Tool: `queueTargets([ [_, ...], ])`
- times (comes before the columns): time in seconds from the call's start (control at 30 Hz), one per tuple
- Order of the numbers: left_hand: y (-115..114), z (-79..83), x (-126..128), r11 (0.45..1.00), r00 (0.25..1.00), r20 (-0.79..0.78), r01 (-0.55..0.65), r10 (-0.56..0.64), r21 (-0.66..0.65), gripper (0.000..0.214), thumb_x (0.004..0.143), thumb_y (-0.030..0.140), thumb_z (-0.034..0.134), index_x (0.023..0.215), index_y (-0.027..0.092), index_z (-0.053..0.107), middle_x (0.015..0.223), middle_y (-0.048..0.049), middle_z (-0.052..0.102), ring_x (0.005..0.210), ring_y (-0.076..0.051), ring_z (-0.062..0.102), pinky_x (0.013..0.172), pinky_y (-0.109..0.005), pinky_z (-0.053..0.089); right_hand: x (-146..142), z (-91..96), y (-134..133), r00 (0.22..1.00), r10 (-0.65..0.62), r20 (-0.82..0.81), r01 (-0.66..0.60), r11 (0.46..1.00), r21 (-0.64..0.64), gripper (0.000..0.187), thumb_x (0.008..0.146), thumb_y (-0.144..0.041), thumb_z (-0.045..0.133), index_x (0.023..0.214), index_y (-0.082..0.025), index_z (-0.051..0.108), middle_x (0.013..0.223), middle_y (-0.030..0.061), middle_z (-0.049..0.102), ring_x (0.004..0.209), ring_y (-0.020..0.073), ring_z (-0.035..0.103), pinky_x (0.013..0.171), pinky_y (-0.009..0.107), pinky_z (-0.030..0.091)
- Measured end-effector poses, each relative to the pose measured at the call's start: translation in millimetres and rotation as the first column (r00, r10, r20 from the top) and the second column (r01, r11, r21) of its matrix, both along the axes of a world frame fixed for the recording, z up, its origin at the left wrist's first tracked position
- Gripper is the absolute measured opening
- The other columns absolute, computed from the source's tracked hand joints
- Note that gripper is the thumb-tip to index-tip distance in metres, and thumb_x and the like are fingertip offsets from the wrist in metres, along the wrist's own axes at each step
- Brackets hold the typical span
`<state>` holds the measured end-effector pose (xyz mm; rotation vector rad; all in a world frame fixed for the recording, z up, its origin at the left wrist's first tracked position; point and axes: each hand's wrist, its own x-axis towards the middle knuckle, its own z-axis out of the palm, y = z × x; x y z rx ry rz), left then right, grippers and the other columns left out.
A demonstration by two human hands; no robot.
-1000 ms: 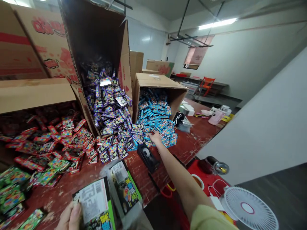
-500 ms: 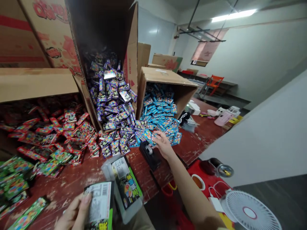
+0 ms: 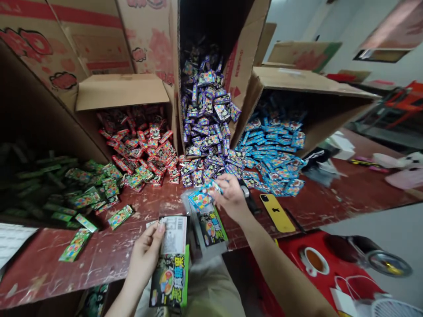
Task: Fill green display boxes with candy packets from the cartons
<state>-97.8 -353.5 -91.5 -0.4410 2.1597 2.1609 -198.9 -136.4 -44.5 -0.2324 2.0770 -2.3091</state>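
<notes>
My left hand [image 3: 148,247] pinches the upper left edge of a black and green printed candy bag [image 3: 169,277] with a white label and barcode. My right hand [image 3: 231,199] has its fingers closed on small blue candy packets [image 3: 202,199]. They are above the top end of a second black and green bag [image 3: 211,226], which lies at the table edge in clear plastic. How many packets I hold cannot be made out. Just behind the right hand is a black tape dispenser [image 3: 253,203], partly covered.
Open cartons spill green [image 3: 84,196], red [image 3: 148,147], purple [image 3: 208,127] and blue packets [image 3: 274,145] onto the dark red table [image 3: 139,264]. A yellow phone [image 3: 276,213] lies on the right. Below it, a cup [image 3: 315,260] stands on a red surface.
The view has swung left, so the green packets and their carton show more. My right hand has come away from the blue pile with packets, over to the second bag.
</notes>
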Motion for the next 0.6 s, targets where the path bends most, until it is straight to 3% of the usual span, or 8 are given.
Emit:
queueTargets([
  [0.1,2,-0.5,5,0.999,0.999,0.022,0.024,-0.025,0.026,0.04,0.075,0.055,0.065,0.087,0.017,0.071,0.069,-0.0004,0.063,0.065,-0.016,0.054,0.06,-0.021,0.043,-10,24.2,-15,0.977,0.175,-0.119,-0.159,0.978,0.133,0.025,0.067,-0.033,0.074,0.086,-0.022,0.061,0.075,-0.0013,0.06,0.058,0.0098,0.051,0.053,0.023,0.043],
  [0.17,6,-1.6,9,0.998,0.999,0.037,0.027,-0.029,0.052,0.041,0.074,0.054,0.066,0.088,0.016,0.071,0.068,-0.0002,0.063,0.064,-0.016,0.053,0.059,-0.021,0.042,-16,31.2,-24,0.927,0.356,-0.122,-0.315,0.912,0.262,0.017,0.071,-0.03,0.071,0.083,-0.02,0.066,0.066,-0.0034,0.056,0.053,0.0082,0.046,0.05,0.022,0.038],
  [0.23,9,-2.8,11,0.997,0.999,0.038,0.033,-0.035,0.071,0.04,0.075,0.053,0.067,0.09,0.016,0.071,0.07,-0.0001,0.063,0.064,-0.015,0.053,0.059,-0.021,0.041,-22,32.8,-31,0.838,0.541,-0.065,-0.482,0.792,0.376,0.013,0.075,-0.028,0.068,0.083,-0.018,0.068,0.058,-0.0057,0.052,0.049,0.0068,0.041,0.047,0.02,0.035],
  [0.3,13,-3.4,13,0.996,0.999,0.026,0.044,-0.046,0.079,0.038,0.077,0.051,0.065,0.091,0.016,0.07,0.071,0.0,0.063,0.064,-0.014,0.052,0.058,-0.02,0.04,-28,33.1,-38,0.708,0.706,0.002,-0.625,0.625,0.468,0.009,0.078,-0.024,0.064,0.081,-0.016,0.069,0.059,-0.0056,0.055,0.049,0.0061,0.043,0.048,0.019,0.036],
  [0.4,17,-2.5,14,0.993,0.997,0.029,0.075,-0.078,0.096,0.038,0.079,0.051,0.063,0.089,0.015,0.069,0.067,0.0005,0.061,0.061,-0.013,0.05,0.056,-0.019,0.039,-33,36.0,-46,0.541,0.841,0.021,-0.678,0.421,0.602,0.01,0.081,-0.014,0.059,0.077,-0.015,0.069,0.071,-0.0017,0.065,0.061,0.0077,0.054,0.058,0.019,0.042],
  [0.47,18,-0.8,13,0.989,0.995,0.043,0.083,-0.088,0.119,0.04,0.079,0.053,0.062,0.086,0.014,0.069,0.064,0.0011,0.059,0.058,-0.013,0.049,0.054,-0.019,0.038,-36,39.3,-50,0.496,0.868,-0.007,-0.633,0.367,0.682,0.013,0.079,-0.009,0.059,0.075,-0.014,0.07,0.074,-0.0002,0.068,0.068,0.0095,0.058,0.064,0.02,0.043],
  [0.6,20,4.2,12,0.988,0.995,0.046,0.082,-0.088,0.131,0.04,0.076,0.055,0.064,0.08,0.015,0.067,0.063,0.0011,0.058,0.057,-0.013,0.048,0.053,-0.02,0.038,-43,45.6,-57,0.481,0.877,-0.023,-0.606,0.351,0.714,0.014,0.076,-0.006,0.062,0.071,-0.016,0.07,0.071,-0.0024,0.068,0.067,0.0096,0.06,0.064,0.02,0.043],
])
